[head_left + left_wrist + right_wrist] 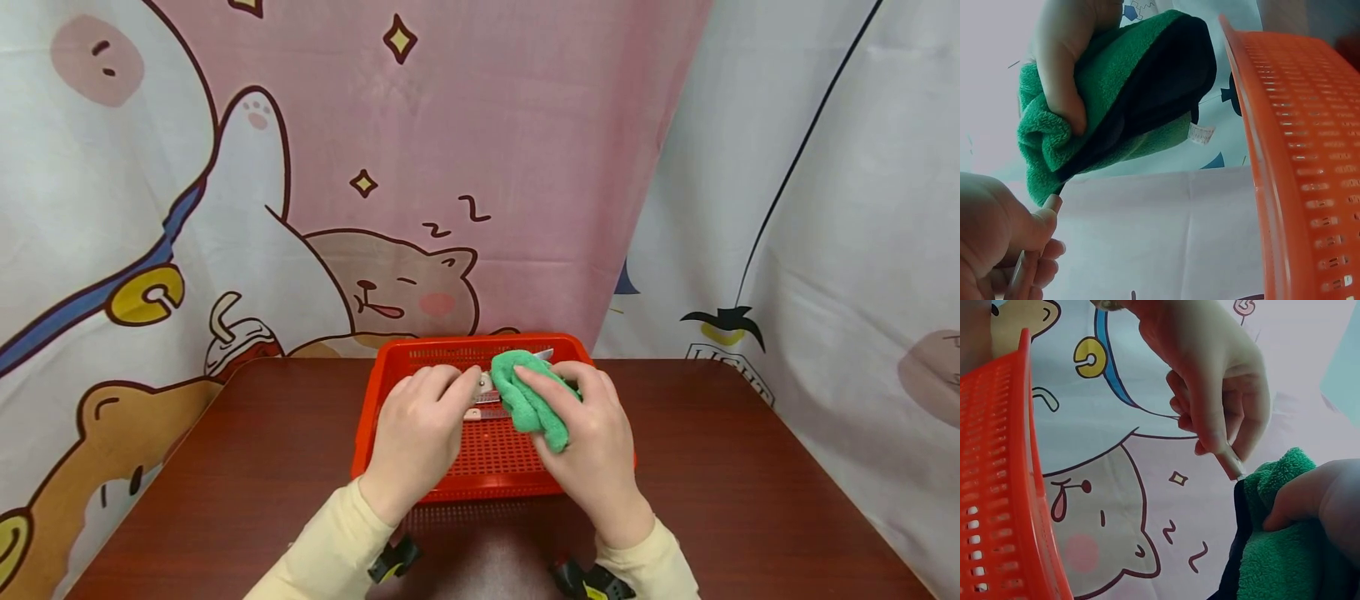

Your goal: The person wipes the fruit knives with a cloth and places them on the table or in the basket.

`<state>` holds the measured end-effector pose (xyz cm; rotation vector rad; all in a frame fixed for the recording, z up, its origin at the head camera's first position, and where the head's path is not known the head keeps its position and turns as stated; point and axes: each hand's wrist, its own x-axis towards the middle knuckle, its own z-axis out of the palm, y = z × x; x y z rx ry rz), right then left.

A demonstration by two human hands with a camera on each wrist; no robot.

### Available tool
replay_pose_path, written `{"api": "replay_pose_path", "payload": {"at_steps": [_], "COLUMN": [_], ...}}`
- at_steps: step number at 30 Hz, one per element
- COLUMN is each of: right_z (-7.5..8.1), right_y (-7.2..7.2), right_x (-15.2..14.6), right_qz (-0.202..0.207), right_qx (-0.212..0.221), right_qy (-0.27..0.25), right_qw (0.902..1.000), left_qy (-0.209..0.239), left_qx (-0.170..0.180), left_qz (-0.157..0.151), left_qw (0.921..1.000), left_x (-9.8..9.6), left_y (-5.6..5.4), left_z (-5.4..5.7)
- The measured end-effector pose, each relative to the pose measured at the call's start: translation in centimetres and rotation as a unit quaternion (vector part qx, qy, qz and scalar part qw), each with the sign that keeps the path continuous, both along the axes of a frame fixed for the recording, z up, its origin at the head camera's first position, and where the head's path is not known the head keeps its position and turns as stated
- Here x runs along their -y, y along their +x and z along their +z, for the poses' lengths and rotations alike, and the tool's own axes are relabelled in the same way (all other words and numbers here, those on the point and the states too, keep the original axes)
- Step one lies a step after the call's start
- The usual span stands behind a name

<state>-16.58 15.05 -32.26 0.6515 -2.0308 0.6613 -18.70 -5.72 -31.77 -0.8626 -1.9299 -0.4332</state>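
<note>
My left hand (422, 431) grips the pale handle (1230, 464) of a knife over the red basket (491, 485). My right hand (592, 442) pinches a green towel (528, 400) folded around the blade, so most of the blade is hidden. A bit of shiny blade (545, 354) shows past the towel's far side in the head view. The left wrist view shows the towel's dark underside (1169, 69) and a small white tag (1200, 134). Beneath the hands, a knife with a pale handle (472, 414) lies in the basket, partly covered by the towel.
The basket has slotted walls and stands on a dark red-brown table (712, 467). Behind the table hangs a curtain (525, 167) with cartoon animals. Black straps with devices (396, 557) sit at both wrists.
</note>
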Motion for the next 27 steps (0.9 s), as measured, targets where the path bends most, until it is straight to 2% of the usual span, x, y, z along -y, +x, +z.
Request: {"api": "replay_pose_path", "payload": {"at_steps": [10,19,27], "right_z": [0.2,0.3,0.4], "right_y": [-0.2,-0.4,-0.6], "right_x": [-1.4,-2.4,-3.5], "right_qz": [-0.037,-0.05,-0.062], "right_qx": [0.008,0.002,-0.008], "right_qy": [-0.014,-0.033,-0.028], "right_qw": [0.9992,0.9982,0.9977], "left_qy": [-0.005,-0.009,-0.007], "left_qx": [0.011,0.018,0.018], "left_qz": [0.001,0.003,-0.004], "left_qw": [0.9999,0.9998,0.9998], "left_x": [0.2,0.3,0.5], "left_y": [0.1,0.2,-0.2], "left_z": [0.1,0.2,0.4]}}
